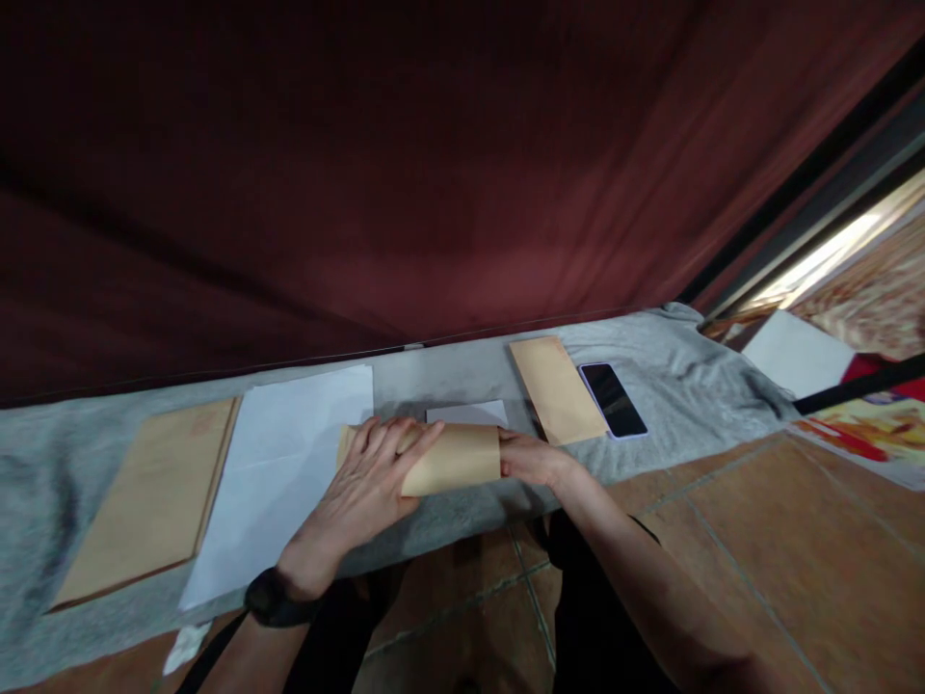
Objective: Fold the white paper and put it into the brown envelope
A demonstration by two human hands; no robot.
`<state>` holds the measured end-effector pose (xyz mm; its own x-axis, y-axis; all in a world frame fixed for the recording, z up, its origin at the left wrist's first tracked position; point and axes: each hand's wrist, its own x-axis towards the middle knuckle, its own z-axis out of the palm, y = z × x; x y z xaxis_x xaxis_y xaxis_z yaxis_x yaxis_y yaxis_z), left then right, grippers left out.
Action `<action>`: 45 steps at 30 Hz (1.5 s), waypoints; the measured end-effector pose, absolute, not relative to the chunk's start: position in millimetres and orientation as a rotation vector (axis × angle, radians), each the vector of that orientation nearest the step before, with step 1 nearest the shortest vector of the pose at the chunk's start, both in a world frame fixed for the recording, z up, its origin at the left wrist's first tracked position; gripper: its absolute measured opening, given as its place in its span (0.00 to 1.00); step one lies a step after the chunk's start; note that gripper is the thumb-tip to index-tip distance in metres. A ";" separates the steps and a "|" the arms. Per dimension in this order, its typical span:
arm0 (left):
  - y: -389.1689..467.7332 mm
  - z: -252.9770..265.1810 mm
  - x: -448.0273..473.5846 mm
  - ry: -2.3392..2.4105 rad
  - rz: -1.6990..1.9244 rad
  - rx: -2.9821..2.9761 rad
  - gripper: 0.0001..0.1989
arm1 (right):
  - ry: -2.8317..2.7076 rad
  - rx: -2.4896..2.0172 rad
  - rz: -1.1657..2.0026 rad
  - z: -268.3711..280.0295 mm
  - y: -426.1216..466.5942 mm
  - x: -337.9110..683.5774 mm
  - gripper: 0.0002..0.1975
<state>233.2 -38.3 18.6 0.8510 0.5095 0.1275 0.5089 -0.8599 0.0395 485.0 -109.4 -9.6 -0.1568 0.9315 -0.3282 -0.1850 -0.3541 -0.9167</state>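
A brown paper envelope (459,458) is held above the cloth, bulging slightly at its right end. My left hand (376,463) is closed over its left part, fingers across the top and thumb along the front. At the right end, my right hand (531,457) reaches into the envelope's opening, so its fingers are hidden. Behind the envelope lies a folded white paper (469,413), partly covered. Another brown envelope (560,390) rests to the right, beside a phone (614,400) with a dark screen and a purple case.
Left of my hands lie white paper sheets (289,463) and a stack of brown envelopes (151,492). A grey cloth (679,386) covers the narrow surface under them. A dark red curtain (434,193) hangs behind. Brown floor tiles (723,540) show in front.
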 end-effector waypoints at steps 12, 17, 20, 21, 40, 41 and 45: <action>1.6 9.8 164.1 1.282 0.127 2.770 0.56 | -1.338 -1.758 0.628 -44.6 -87.6 527.7 0.23; 4.7 -3.4 163.4 1.323 0.009 2.681 0.56 | -1.754 -1.935 0.459 -48.8 -84.2 517.6 0.32; 11.9 -6.9 165.2 1.322 0.001 2.647 0.56 | -1.860 -1.994 0.449 -45.9 -81.2 513.6 0.34; 14.3 -6.9 165.3 1.323 -0.003 2.633 0.57 | -1.880 -2.004 0.453 -44.3 -80.1 513.4 0.35; 14.4 -13.9 169.5 1.244 0.054 2.657 0.61 | -1.583 -1.567 0.655 -31.4 -83.0 492.7 0.16; 13.6 -13.5 170.4 1.229 0.068 2.669 0.61 | -1.506 -1.488 0.784 -32.4 -82.2 485.7 0.16; 10.5 -12.4 174.3 1.167 0.105 2.724 0.62 | -1.251 -1.254 1.243 -34.0 -80.5 463.4 0.14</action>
<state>174.3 10.5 -12.4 0.6902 0.7236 -0.0044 0.7111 -0.6772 0.1889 463.4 -80.5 -34.0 -0.0353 0.9986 -0.0397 0.0462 -0.0380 -0.9982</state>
